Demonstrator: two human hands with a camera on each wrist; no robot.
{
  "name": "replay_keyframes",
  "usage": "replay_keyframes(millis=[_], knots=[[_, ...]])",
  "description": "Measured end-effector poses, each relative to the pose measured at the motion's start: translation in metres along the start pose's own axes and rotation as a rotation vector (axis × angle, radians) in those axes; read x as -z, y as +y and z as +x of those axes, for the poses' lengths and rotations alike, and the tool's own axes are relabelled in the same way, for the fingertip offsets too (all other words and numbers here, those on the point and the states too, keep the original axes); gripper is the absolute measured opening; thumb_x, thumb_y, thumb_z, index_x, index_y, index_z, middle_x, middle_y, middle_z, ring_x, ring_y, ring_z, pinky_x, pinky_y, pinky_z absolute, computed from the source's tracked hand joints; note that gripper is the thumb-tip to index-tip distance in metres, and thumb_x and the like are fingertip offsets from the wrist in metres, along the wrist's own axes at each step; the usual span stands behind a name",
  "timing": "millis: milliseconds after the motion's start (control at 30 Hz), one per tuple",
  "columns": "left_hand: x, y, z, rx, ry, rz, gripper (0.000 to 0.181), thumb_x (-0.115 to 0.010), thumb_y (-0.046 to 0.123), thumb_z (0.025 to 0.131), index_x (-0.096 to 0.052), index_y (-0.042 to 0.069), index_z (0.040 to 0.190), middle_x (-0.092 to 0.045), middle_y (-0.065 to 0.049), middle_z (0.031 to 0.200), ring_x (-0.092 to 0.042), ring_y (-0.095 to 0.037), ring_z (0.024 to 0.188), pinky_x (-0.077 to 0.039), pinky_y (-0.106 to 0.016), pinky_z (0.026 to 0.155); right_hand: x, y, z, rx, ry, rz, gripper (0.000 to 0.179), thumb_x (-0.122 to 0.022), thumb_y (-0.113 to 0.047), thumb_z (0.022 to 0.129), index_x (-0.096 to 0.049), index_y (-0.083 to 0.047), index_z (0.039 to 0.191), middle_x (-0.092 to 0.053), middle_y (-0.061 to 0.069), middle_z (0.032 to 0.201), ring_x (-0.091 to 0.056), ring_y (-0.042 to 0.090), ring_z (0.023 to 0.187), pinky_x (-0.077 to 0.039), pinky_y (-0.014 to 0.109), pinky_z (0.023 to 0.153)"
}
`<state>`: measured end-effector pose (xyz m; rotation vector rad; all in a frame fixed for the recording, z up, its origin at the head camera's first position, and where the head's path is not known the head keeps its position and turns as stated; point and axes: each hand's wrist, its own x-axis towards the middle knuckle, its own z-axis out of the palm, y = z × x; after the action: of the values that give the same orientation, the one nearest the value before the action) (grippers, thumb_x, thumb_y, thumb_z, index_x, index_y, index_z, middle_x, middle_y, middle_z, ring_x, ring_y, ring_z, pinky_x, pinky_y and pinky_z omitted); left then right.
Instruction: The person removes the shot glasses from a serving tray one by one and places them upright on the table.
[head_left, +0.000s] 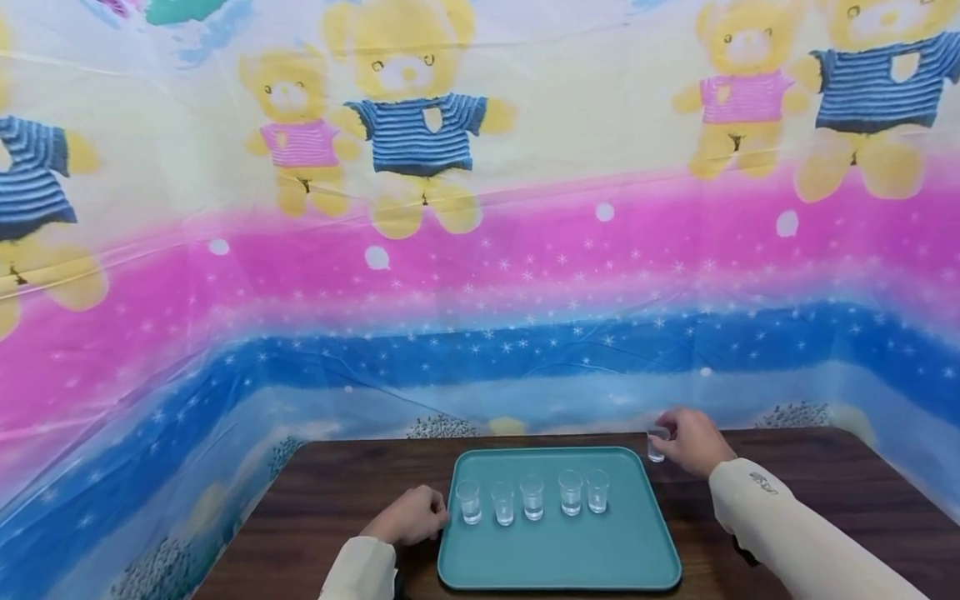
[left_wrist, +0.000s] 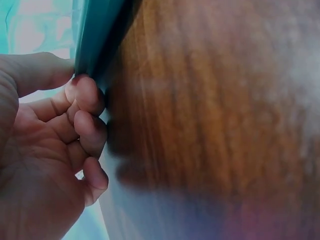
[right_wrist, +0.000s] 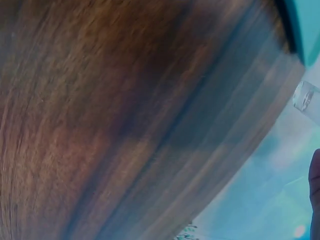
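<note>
My right hand (head_left: 692, 442) pinches a small clear shot glass (head_left: 656, 446) between thumb and fingers, beside the back right corner of the teal tray (head_left: 555, 554). In the right wrist view the base of this shot glass (right_wrist: 303, 96) shows at the right edge, with little of the hand in sight. At the tray's left side my left hand (head_left: 417, 514) pinches the rim, thumb on top and curled fingers below, as the left wrist view shows on the rim (left_wrist: 92, 37). Several more shot glasses (head_left: 532, 498) stand upright in a row across the tray.
The tray lies on a dark wooden table (head_left: 337, 475), near its front edge. Behind the table hangs a printed cloth (head_left: 525, 350) with bears and snowflakes, which also runs along both sides.
</note>
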<state>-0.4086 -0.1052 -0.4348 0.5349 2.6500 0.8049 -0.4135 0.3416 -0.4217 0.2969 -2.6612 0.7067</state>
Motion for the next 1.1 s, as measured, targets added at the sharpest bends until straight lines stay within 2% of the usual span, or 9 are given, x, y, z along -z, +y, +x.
replay_keyframes(millis=[267,667,767,900,1000,1100], knots=[[0.002,-0.003,0.0,-0.043,0.0,-0.024,0.024,-0.056,0.012,0.093,-0.06,0.008,0.07,-0.057,-0.003,0.061,-0.041,-0.013,0.048,-0.036,-0.029,0.049,-0.003,0.009,0.001,-0.016,-0.027,-0.033,0.02,-0.069,-0.014,0.084,-0.07,0.0,0.098,-0.064,0.003,0.082,-0.059,0.018,0.072,-0.048,0.04,0.062],[0.001,-0.001,-0.002,-0.019,-0.005,-0.036,0.025,-0.056,0.013,0.093,-0.059,0.007,0.069,-0.057,-0.003,0.061,-0.042,-0.014,0.049,-0.037,-0.029,0.05,-0.002,0.003,-0.003,-0.034,-0.062,-0.017,0.019,-0.071,-0.014,0.083,-0.069,0.001,0.094,-0.06,0.003,0.079,-0.055,0.016,0.069,-0.046,0.039,0.06],[0.001,-0.002,-0.002,-0.022,-0.007,-0.034,0.025,-0.056,0.013,0.093,-0.059,0.008,0.068,-0.057,-0.002,0.061,-0.041,-0.014,0.048,-0.037,-0.029,0.051,-0.003,0.003,-0.004,-0.029,-0.058,-0.019,0.022,-0.071,-0.015,0.084,-0.069,0.002,0.098,-0.061,0.005,0.083,-0.056,0.019,0.073,-0.046,0.041,0.063],[0.001,-0.003,-0.002,-0.032,-0.015,-0.044,0.025,-0.055,0.013,0.094,-0.059,0.008,0.07,-0.057,-0.003,0.062,-0.04,-0.014,0.049,-0.036,-0.03,0.051,-0.003,-0.001,-0.004,-0.007,-0.009,-0.035,0.032,-0.07,-0.02,0.085,-0.066,0.002,0.108,-0.061,0.012,0.097,-0.057,0.029,0.088,-0.047,0.047,0.072],[0.001,-0.004,-0.002,-0.043,-0.016,-0.051,0.024,-0.055,0.013,0.094,-0.058,0.008,0.071,-0.057,-0.003,0.063,-0.04,-0.014,0.049,-0.036,-0.03,0.051,-0.003,-0.01,-0.003,0.027,0.035,-0.036,0.035,-0.068,-0.021,0.087,-0.065,0.0,0.113,-0.06,0.015,0.106,-0.054,0.035,0.099,-0.045,0.051,0.077],[0.001,-0.004,-0.002,-0.05,-0.013,-0.052,0.024,-0.055,0.013,0.094,-0.058,0.008,0.071,-0.056,-0.003,0.063,-0.041,-0.015,0.05,-0.037,-0.03,0.051,-0.006,-0.023,-0.003,0.076,0.037,-0.018,0.033,-0.067,-0.022,0.088,-0.065,-0.003,0.115,-0.06,0.014,0.11,-0.053,0.034,0.102,-0.045,0.051,0.079]])
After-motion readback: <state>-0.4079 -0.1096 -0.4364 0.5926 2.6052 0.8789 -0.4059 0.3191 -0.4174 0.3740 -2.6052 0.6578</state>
